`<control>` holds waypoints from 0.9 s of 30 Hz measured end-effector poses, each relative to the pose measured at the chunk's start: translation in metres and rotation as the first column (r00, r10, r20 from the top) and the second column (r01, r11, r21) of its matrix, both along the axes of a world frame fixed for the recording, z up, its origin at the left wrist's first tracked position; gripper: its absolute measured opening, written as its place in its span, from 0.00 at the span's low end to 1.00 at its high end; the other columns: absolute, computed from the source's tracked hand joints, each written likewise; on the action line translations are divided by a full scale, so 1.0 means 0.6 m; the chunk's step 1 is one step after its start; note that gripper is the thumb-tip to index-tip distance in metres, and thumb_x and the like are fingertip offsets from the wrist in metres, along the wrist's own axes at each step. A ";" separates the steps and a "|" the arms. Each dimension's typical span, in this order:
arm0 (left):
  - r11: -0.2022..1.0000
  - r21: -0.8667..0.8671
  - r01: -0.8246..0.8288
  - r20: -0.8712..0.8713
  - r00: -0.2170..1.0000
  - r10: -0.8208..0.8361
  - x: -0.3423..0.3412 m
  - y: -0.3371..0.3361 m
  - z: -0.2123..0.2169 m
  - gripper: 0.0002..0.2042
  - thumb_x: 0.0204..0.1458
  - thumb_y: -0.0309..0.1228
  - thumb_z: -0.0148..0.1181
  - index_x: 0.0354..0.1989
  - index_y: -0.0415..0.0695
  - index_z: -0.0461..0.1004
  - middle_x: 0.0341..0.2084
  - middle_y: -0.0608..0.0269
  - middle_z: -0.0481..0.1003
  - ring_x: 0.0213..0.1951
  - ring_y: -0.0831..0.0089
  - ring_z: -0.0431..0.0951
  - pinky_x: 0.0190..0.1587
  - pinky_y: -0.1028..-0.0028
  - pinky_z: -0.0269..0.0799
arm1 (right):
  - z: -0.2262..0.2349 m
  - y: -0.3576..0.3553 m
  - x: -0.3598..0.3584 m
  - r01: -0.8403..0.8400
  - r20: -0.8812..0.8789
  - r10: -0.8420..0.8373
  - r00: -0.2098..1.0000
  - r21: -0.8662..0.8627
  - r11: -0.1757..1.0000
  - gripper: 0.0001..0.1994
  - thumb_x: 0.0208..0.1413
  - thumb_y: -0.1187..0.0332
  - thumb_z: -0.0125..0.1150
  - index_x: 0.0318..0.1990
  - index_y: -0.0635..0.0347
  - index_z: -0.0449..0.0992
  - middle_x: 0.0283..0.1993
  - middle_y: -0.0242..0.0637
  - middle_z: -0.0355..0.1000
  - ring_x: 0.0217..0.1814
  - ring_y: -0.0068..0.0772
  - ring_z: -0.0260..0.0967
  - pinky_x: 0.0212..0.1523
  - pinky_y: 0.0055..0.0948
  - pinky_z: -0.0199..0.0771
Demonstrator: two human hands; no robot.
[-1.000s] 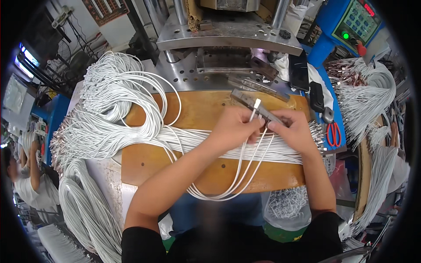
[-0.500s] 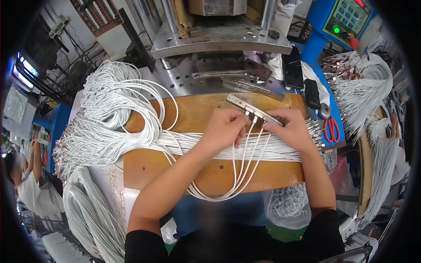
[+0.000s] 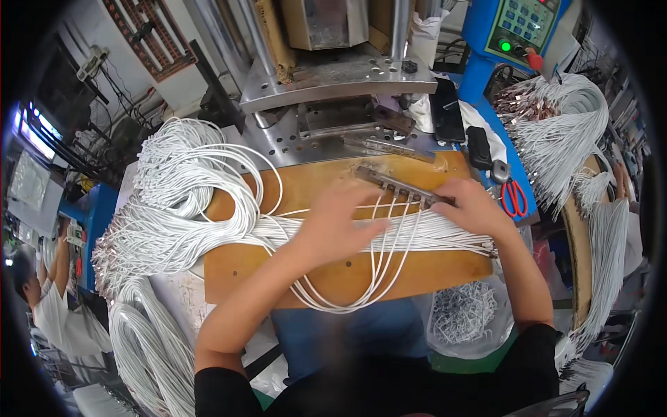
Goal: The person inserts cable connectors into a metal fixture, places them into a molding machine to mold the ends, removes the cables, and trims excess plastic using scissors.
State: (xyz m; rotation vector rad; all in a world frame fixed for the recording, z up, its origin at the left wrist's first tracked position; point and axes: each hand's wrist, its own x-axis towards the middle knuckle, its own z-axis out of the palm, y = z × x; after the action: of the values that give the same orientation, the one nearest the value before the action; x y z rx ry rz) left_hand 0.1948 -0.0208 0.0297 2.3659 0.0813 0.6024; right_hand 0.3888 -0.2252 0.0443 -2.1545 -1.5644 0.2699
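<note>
Your left hand lies flat, fingers spread, on the white cable bundle mid-board, pinning it rather than gripping. Your right hand curls round the right end of the metal fixture bar, far side of the wooden board. Approx five cable ends already sit in the bar's slots, their loops hanging off the near edge. Looks like loading is nearly done, though can't tell if every slot is filled. Lots still to do: big cable heap at left. Press sits beyond, scissors at right.
</note>
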 end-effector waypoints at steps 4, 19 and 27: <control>0.986 0.086 0.143 0.121 0.981 -0.153 0.002 -0.042 -0.020 0.18 0.46 0.40 0.65 0.40 0.40 0.75 0.35 0.54 0.74 0.43 0.57 0.72 0.47 0.63 0.67 | -0.017 0.037 -0.009 0.075 0.012 -0.077 0.997 0.159 0.984 0.11 0.55 0.66 0.56 0.36 0.68 0.73 0.35 0.51 0.72 0.40 0.54 0.69 0.41 0.42 0.68; 0.995 0.098 0.032 -0.026 0.999 -0.029 0.152 0.128 0.005 0.08 0.48 0.32 0.57 0.25 0.39 0.73 0.25 0.52 0.73 0.32 0.56 0.75 0.36 0.62 0.70 | -0.127 0.336 0.306 -0.094 0.563 -0.106 0.819 0.315 0.945 0.17 0.64 0.59 0.45 0.52 0.61 0.69 0.51 0.41 0.68 0.55 0.36 0.65 0.53 0.36 0.68; 0.973 0.208 -0.099 -0.010 0.995 0.104 0.156 0.167 0.000 0.08 0.49 0.32 0.56 0.33 0.40 0.75 0.29 0.48 0.76 0.34 0.54 0.78 0.38 0.60 0.72 | -0.061 0.344 0.234 0.054 0.185 -0.096 0.978 0.217 0.975 0.15 0.60 0.63 0.46 0.51 0.57 0.69 0.50 0.41 0.69 0.54 0.38 0.66 0.57 0.38 0.66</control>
State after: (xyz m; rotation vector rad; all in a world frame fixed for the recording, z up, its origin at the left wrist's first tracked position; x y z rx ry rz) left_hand 0.2883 0.0792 0.0295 2.5828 0.1562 0.6634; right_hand 0.5294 -0.0185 0.0075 -2.1172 -1.5331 -0.1316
